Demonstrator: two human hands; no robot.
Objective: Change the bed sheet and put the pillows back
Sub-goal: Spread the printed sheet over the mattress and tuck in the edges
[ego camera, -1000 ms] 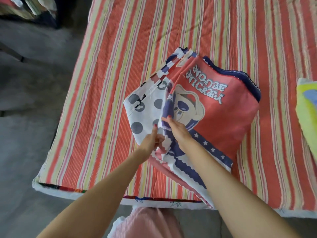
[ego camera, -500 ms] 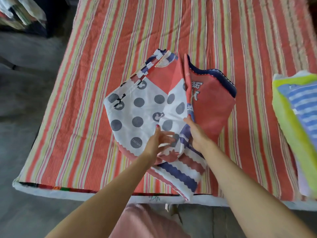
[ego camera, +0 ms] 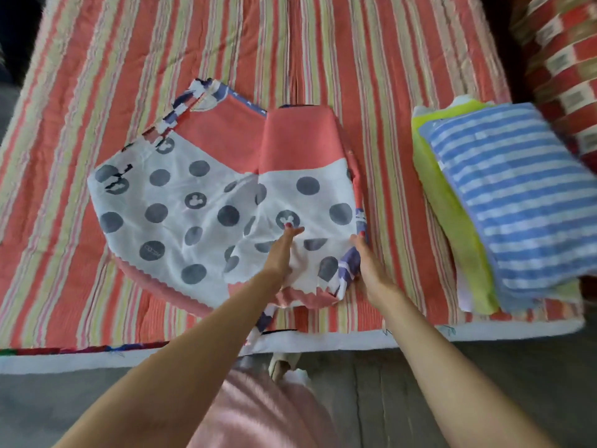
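Note:
A folded bed sheet [ego camera: 181,202], white with grey dots and coral-red panels, lies on the striped mattress [ego camera: 323,50] near its front edge. One fold is spread to the left and another lies flat on the right. My left hand [ego camera: 284,250] rests flat on the white dotted part, fingers stretched forward. My right hand [ego camera: 368,260] touches the sheet's right edge by a blue and white border; whether it pinches the cloth is unclear.
A folded stack with a blue-and-white striped cloth [ego camera: 517,202] on yellow-green fabric [ego camera: 452,215] sits on the mattress at the right. A red checked cushion [ego camera: 562,59] stands at the far right. Grey floor [ego camera: 48,409] lies below the mattress edge.
The red printed panel has been turned over to the right, so the dotted side now shows on both halves. Both hands moved right and the view shifted, bringing the striped stack in.

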